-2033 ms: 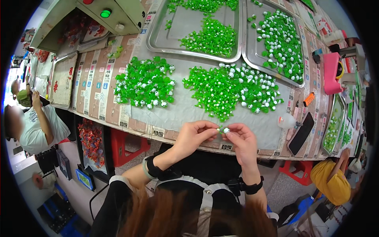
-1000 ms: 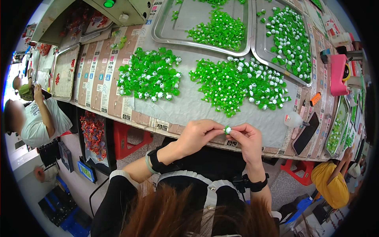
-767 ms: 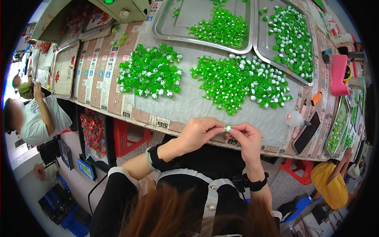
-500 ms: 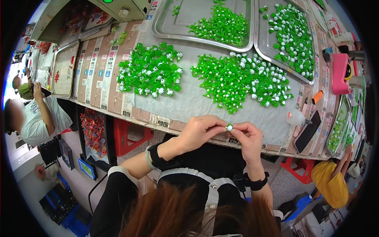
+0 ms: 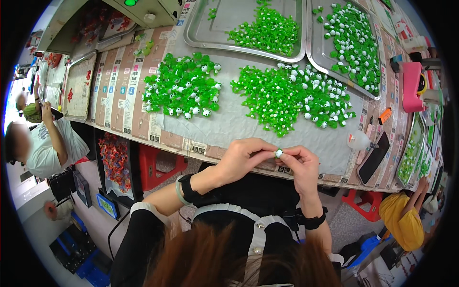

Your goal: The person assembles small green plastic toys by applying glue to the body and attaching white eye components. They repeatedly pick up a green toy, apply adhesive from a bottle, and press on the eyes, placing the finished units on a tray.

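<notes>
A small green-and-white plastic piece [image 5: 278, 153] is pinched between both hands just over the table's near edge. My left hand [image 5: 246, 157] has thumb and forefinger closed on it from the left. From the right, the fingertips of my right hand [image 5: 301, 164] close on the same piece. Beyond the hands lies a heap of small green parts [image 5: 272, 103], its right side running into a heap of green-and-white head pieces [image 5: 325, 98]. Farther left sits a pile of larger green pieces with white round parts [image 5: 184, 86].
Two metal trays [image 5: 246, 51] [image 5: 344, 79] with more green parts stand at the back. At right lie a black phone [image 5: 374, 160], a clear bottle [image 5: 358, 141], an orange-handled tool [image 5: 384, 115] and a pink holder [image 5: 412, 88]. Co-workers sit at left [image 5: 52, 148] and right [image 5: 401, 220].
Both hands stay almost in place, still pinching the small piece. The piece looks slightly turned, and the fingers have shifted a little.
</notes>
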Available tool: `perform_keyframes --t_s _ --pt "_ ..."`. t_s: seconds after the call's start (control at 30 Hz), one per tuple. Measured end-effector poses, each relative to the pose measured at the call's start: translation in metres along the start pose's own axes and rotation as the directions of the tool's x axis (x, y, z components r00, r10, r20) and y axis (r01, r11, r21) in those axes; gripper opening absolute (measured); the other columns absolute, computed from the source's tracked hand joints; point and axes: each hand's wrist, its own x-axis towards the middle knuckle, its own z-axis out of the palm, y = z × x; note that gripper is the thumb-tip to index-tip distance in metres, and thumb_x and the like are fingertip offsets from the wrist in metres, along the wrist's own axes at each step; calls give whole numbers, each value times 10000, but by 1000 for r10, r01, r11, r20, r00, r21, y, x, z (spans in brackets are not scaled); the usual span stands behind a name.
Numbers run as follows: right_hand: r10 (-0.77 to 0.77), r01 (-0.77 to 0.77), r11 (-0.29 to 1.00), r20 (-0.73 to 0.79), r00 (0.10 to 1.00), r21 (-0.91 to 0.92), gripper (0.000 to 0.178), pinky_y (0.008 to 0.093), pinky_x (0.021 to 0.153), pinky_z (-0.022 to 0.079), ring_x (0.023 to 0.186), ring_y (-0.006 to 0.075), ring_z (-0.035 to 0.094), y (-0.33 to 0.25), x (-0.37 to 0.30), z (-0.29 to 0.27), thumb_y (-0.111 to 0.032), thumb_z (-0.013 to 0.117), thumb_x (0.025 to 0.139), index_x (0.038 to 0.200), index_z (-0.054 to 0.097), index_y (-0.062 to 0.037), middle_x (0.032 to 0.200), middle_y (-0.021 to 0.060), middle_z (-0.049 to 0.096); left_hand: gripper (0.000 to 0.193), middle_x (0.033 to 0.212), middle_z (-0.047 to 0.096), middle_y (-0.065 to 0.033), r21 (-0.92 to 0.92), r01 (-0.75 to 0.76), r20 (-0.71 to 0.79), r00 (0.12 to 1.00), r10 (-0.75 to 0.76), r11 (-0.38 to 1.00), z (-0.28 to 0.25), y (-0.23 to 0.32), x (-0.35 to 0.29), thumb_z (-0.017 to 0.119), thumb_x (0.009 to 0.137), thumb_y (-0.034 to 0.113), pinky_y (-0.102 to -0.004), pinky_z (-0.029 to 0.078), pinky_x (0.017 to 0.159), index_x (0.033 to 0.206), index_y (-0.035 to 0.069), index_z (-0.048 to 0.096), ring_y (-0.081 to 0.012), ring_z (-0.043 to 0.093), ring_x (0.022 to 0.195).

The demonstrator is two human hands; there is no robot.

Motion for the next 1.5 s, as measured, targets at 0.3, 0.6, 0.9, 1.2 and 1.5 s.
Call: perform_keyframes --t_s 0.3,0.6,0.9,1.2,1.5 --pt "68 -67 995 -8 998 69 73 224 574 472 615 132 565 -3 6 0 -34 531 753 788 531 29 725 107 578 186 799 583 -72 -373 389 154 921 -358 842 -4 14 6 526 774 74 -198 460 637 914 -48 532 -95 558 712" --pt "105 -104 994 -32 994 36 65 212 552 466 595 121 561 -7 6 2 -41 522 761 784 531 19 711 93 578 183 770 582 -64 -333 411 165 912 -376 849 -3 11 8 531 774 86 -188 458 613 901 -45 533 -86 555 686" --pt "19 -19 1000 -15 1000 -5 64 226 581 470 616 139 565 -1 2 1 -2 520 749 790 532 46 718 113 577 143 763 591 -76 -85 151 -14 988 -152 985 8 -3 -2 548 752 68 -222 465 589 863 -21 562 -103 562 658" --pt "-23 24 999 34 999 -40 60 233 593 475 629 144 568 2 0 -3 15 517 746 795 532 47 729 118 578 144 799 589 -93 53 62 0 998 -62 997 6 -1 -4 570 723 33 -225 468 607 857 -21 572 -122 568 694" --pt "-21 23 999 49 999 -44 62 227 599 474 642 137 569 2 0 -4 11 518 749 799 531 46 739 111 578 141 794 586 -92 62 22 -4 1000 -22 998 6 0 -4 573 719 34 -224 463 580 851 -15 572 -129 566 679"
